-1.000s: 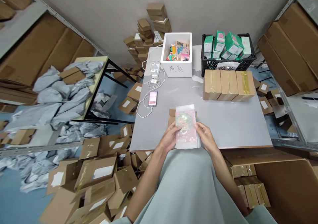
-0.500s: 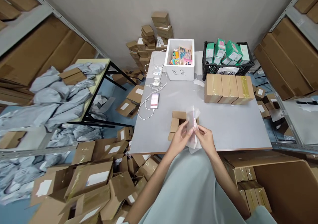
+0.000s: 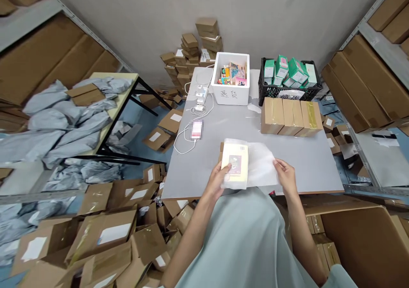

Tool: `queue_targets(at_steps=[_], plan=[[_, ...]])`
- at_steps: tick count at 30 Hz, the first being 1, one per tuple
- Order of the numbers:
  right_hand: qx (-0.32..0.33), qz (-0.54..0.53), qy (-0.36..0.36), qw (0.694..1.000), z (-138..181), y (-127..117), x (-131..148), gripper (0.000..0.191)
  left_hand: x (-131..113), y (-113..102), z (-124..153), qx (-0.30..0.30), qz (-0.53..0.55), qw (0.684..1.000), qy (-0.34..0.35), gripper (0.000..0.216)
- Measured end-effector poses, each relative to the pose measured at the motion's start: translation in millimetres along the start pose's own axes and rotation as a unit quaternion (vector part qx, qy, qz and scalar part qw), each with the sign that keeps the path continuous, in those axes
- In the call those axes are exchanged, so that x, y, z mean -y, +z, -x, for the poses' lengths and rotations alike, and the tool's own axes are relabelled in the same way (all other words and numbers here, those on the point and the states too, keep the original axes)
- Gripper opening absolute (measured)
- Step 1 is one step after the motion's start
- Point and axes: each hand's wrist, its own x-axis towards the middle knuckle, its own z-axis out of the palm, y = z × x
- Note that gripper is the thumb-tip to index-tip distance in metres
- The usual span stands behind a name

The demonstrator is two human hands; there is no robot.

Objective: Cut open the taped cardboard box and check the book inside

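Note:
A flat pale yellow package (image 3: 240,156) with a dark purple picture on its front shows through a translucent white wrapping sheet (image 3: 260,162). My left hand (image 3: 217,178) grips its left edge, thumb on the front face. The sheet's loose end stretches to the right, where my right hand (image 3: 285,175) pinches its edge between thumb and fingers. Behind the package, mostly hidden, a small open cardboard box (image 3: 221,148) lies on the grey table (image 3: 306,160). I cannot tell whether the package is a box or a book.
Three taped cartons (image 3: 290,115) stand in front of a black crate (image 3: 265,93) of green boxes. A white foam bin (image 3: 230,94) holds colourful packets. At the left lie a phone (image 3: 197,130) and white cables. Many cardboard boxes (image 3: 111,228) crowd the floor; a large carton (image 3: 354,232) stands at right.
The package, earlier held edge-on by both hands, is now turned face towards me. My right hand has moved right, drawing the sheet's end out sideways. The view has shifted slightly.

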Motion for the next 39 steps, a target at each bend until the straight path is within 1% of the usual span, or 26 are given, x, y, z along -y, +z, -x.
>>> queue_targets(at_steps=[2, 5, 7, 9, 11, 13, 15, 17, 18, 21, 23, 24, 25, 27, 30, 33, 35, 39], plan=[[0.014, 0.017, 0.012, 1.0, -6, -8, -8, 0.072, -7, -4, 2, 0.009, 0.002, 1.0, 0.007, 0.067], [0.05, 0.034, 0.0, 0.998, -6, -4, -14, 0.081, -11, -5, 6, 0.026, 0.001, 1.0, 0.002, 0.062], [0.078, 0.042, -0.024, 0.996, -2, 7, -12, 0.076, -10, -5, 8, 0.033, 0.012, 0.999, -0.012, 0.06], [0.114, 0.045, -0.031, 0.992, 4, 21, -8, 0.068, -5, -4, 8, 0.037, 0.032, 0.998, -0.027, 0.057], [0.148, 0.028, -0.019, 0.988, 11, 34, -3, 0.065, 0, -3, 7, 0.044, 0.055, 0.997, -0.038, 0.055], [0.179, -0.012, -0.001, 0.984, 17, 46, 1, 0.064, 5, -2, 5, 0.049, 0.07, 0.995, -0.048, 0.053], [0.203, -0.051, 0.015, 0.978, 22, 55, 5, 0.06, 10, 0, 3, 0.041, 0.066, 0.996, -0.048, 0.052], [0.205, -0.066, 0.021, 0.976, 27, 62, 8, 0.057, 13, 2, 2, 0.028, 0.036, 0.998, -0.032, 0.057], [0.198, -0.065, 0.017, 0.978, 28, 64, 10, 0.057, 14, 4, 3, 0.024, 0.015, 1.0, -0.013, 0.061], [0.172, -0.043, -0.011, 0.984, 31, 70, 15, 0.055, 16, 10, 4, 0.023, -0.048, 0.996, 0.073, 0.072], [0.167, -0.022, -0.028, 0.985, 32, 72, 18, 0.053, 17, 13, 6, 0.021, -0.079, 0.99, 0.115, 0.071], [0.166, -0.012, -0.034, 0.985, 33, 74, 18, 0.053, 18, 14, 7, 0.021, -0.087, 0.989, 0.119, 0.068], [0.165, -0.003, -0.04, 0.985, 35, 76, 19, 0.054, 19, 14, 8, 0.021, -0.089, 0.99, 0.111, 0.066], [0.166, 0.012, -0.047, 0.985, 38, 80, 19, 0.055, 20, 13, 10, 0.028, -0.075, 0.994, 0.072, 0.069], [0.193, 0.021, -0.058, 0.979, 44, 86, 19, 0.053, 20, 10, 11, 0.067, -0.034, 0.997, 0.004, 0.078], [0.212, 0.023, -0.07, 0.974, 47, 87, 21, 0.045, 21, 7, 8, 0.09, 0.003, 0.996, -0.001, 0.068], [0.198, 0.029, -0.073, 0.977, 44, 83, 21, 0.041, 23, 7, 5, 0.09, 0.018, 0.996, 0.0, 0.062], [0.17, 0.046, -0.052, 0.983, 35, 71, 13, 0.038, 36, 11, -1, 0.117, 0.045, 0.991, -0.04, 0.056]])
